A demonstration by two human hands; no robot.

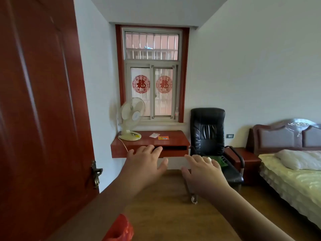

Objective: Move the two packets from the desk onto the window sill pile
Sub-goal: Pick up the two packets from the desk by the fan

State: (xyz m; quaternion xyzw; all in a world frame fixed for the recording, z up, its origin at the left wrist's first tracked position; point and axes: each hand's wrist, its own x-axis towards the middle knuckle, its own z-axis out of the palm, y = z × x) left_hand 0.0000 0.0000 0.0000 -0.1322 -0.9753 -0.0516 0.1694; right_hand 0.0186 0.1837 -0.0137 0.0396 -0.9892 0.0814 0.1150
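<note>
Ahead, two packets lie on the wall desk, both hands raised empty.

Left hand and right hand hover with fingers spread, holding nothing, well short of the desk. White packet and orange packet sit near mid-desk, clear of its front edge, between fan and chair; the window sill is just above.

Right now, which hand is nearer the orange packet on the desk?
Left. The left hand is just below-left of the orange packet; the right hand is lower and further right.
</note>
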